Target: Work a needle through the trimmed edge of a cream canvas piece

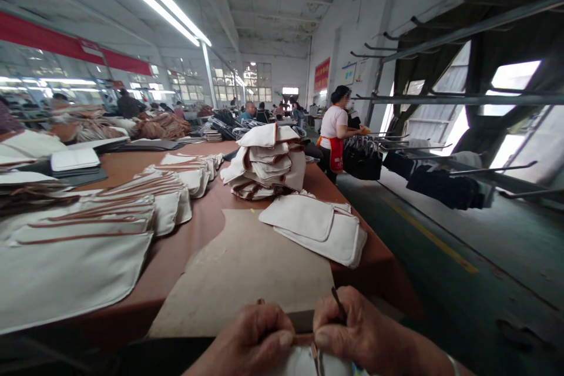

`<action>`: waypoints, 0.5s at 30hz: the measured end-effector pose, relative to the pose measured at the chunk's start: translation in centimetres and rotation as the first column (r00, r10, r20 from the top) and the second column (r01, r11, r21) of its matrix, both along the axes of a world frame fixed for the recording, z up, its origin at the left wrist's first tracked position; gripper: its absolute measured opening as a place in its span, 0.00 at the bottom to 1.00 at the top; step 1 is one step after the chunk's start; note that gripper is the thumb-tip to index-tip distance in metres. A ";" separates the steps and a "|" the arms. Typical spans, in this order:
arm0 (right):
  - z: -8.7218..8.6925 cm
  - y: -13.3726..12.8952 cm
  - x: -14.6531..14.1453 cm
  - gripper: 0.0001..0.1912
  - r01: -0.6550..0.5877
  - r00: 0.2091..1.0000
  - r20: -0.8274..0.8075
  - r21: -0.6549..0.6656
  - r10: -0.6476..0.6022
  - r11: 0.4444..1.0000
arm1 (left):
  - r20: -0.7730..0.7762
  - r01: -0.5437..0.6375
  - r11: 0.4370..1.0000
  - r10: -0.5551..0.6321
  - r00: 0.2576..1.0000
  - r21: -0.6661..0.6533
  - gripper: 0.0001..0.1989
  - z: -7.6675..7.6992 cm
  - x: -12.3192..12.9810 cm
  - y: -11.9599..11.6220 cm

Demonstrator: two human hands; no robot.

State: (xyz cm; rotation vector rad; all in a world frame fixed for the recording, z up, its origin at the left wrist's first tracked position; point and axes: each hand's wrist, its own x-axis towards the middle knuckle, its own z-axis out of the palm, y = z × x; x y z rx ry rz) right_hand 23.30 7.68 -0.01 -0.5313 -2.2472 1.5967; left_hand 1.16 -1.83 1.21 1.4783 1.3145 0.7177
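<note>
At the bottom of the head view my left hand (259,338) pinches the brown edge of a white fabric piece (294,362). My right hand (355,329) grips the same edge a little to the right, thumb and fingers closed. A thin dark tool or strip (338,304) pokes up from between the right fingers; its kind is unclear. Below the right thumb a narrow brown strip (315,355) hangs over the white fabric. The lower part of the piece is cut off by the frame. Just beyond my hands lies a brown cardboard sheet (247,270).
White brown-edged pieces (315,220) lie on the cardboard's right, with a taller stack (268,158) behind. Overlapping rows of similar pieces (88,252) cover the table's left. A co-worker (333,129) stands by a metal rack (462,100) with dark hanging items at right.
</note>
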 end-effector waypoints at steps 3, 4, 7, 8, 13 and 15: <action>0.5 -0.3 0.0 0.13 -0.031 1.000 0.001 0.000 0.031 1.000 | 0.119 0.104 0.990 -0.092 0.989 -0.097 0.30 0.5 -0.4 0.1; 0.7 -0.4 0.0 0.13 -0.032 0.999 0.004 0.005 0.032 0.999 | 0.132 0.139 0.983 -0.122 0.984 -0.122 0.29 0.7 -0.4 0.2; 0.9 -0.6 0.1 0.13 -0.022 1.000 0.014 0.015 0.022 1.000 | 0.091 0.230 0.963 -0.219 0.972 -0.141 0.27 0.8 0.1 0.6; 0.9 -0.6 0.1 0.12 -0.022 1.000 0.017 0.018 0.021 1.000 | 0.036 0.235 0.965 -0.233 0.972 -0.116 0.27 0.7 0.4 0.7; 0.5 -0.6 0.3 0.15 0.041 0.999 -0.020 -0.022 -0.042 0.999 | -0.198 0.115 0.993 -0.107 0.974 0.030 0.29 -0.4 0.9 0.8; 0.4 -0.6 0.6 0.17 0.053 0.998 -0.041 -0.090 -0.057 0.995 | -0.086 0.166 0.985 -0.170 0.982 -0.051 0.29 -0.1 0.1 0.5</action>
